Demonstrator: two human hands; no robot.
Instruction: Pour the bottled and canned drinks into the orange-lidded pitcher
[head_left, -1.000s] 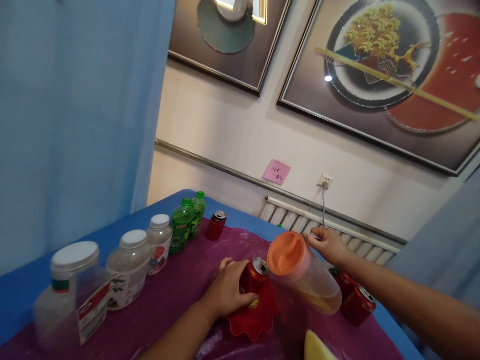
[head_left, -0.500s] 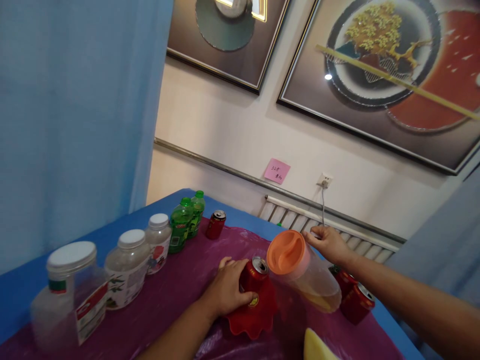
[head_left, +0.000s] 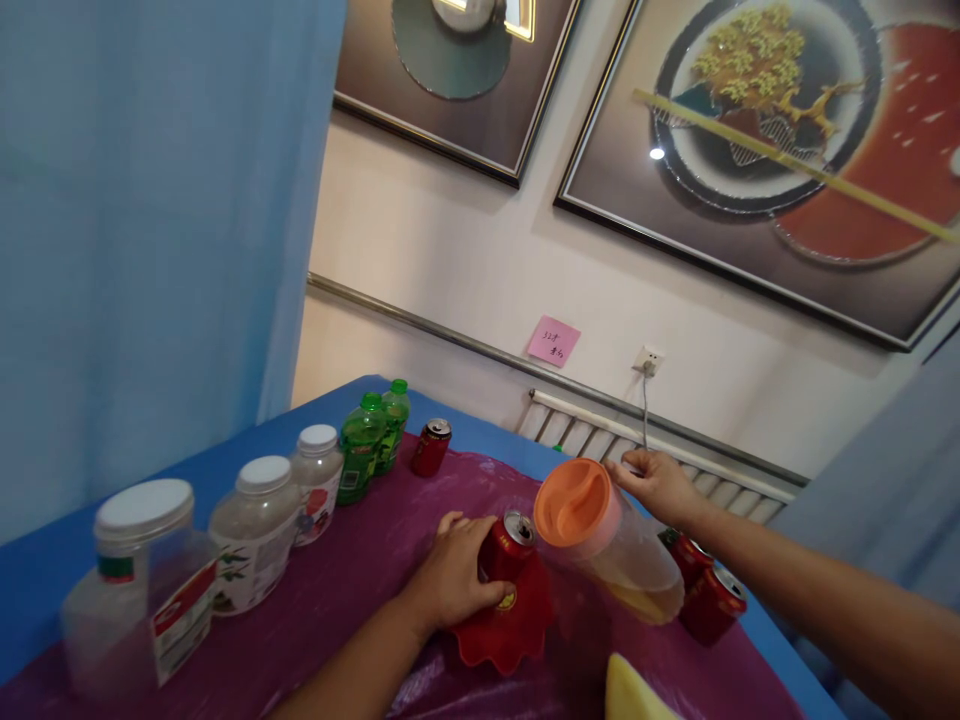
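Observation:
My left hand (head_left: 459,578) is wrapped round a red can (head_left: 507,545) that stands upright on a red scalloped mat (head_left: 510,640). My right hand (head_left: 654,484) grips a clear pitcher (head_left: 626,565) near its top, apparently by a handle that is mostly hidden. The pitcher leans left, its orange lid (head_left: 573,502) close beside the can's rim. Some yellowish liquid lies low in the pitcher. No stream of liquid can be made out between lid and can.
Three white-lidded jars, the nearest large (head_left: 135,590), and two green bottles (head_left: 362,450) line the left side. A red can (head_left: 432,447) stands behind. More red cans (head_left: 712,604) are at right. A yellow object (head_left: 637,695) lies in front on the purple cover (head_left: 330,625).

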